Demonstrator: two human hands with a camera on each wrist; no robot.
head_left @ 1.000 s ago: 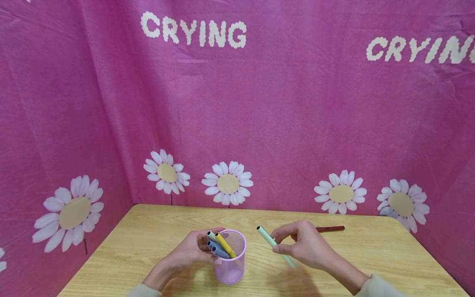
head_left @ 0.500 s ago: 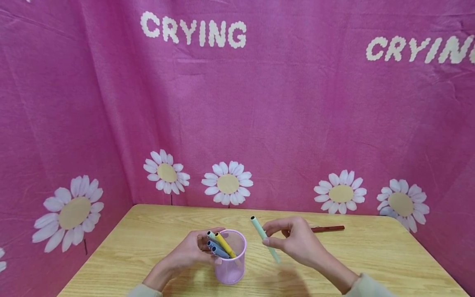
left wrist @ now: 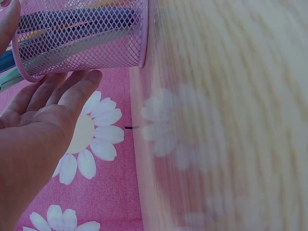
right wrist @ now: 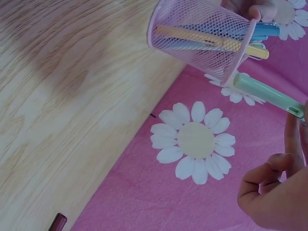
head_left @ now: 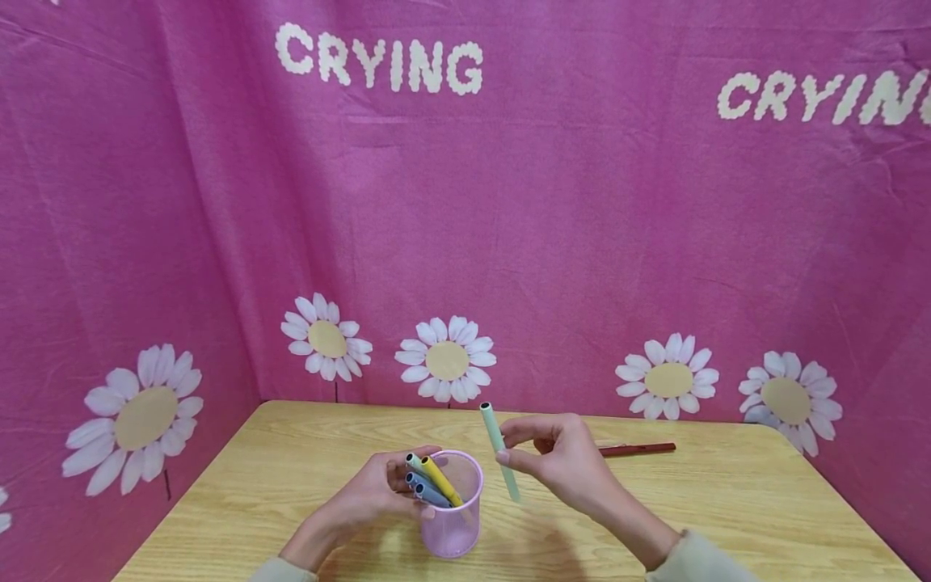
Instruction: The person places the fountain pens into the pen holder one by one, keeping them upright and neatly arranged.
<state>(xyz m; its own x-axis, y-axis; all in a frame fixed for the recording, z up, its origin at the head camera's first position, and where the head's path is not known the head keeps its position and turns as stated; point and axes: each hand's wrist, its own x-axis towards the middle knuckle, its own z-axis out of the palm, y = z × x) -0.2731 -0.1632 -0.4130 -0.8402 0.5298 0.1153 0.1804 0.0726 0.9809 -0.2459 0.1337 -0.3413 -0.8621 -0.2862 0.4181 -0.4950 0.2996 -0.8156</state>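
A pink mesh pen cup (head_left: 452, 533) stands on the table, and my left hand (head_left: 374, 485) holds it by the rim, thumb in front and fingers behind. Several pens lean left inside it, among them a yellow pen (head_left: 440, 480), a light green one and blue-grey ones; the left wrist view shows them through the mesh (left wrist: 86, 38). To the right of the cup, my right hand (head_left: 570, 461) pinches a light green pen (head_left: 492, 426) between thumb and fingertips. This pen is raised and nearly upright, its lower end beside the cup and apart from it.
A dark red pen (head_left: 643, 449) lies on the wooden table (head_left: 742, 517) behind the right hand, partly hidden by it. Pink cloth (head_left: 553, 226) with printed daisies hangs behind the table and along its left side.
My right hand has moved left and slightly up with the light green pen, closer to the cup. The pen has turned more upright. My left hand and the cup have stayed put.
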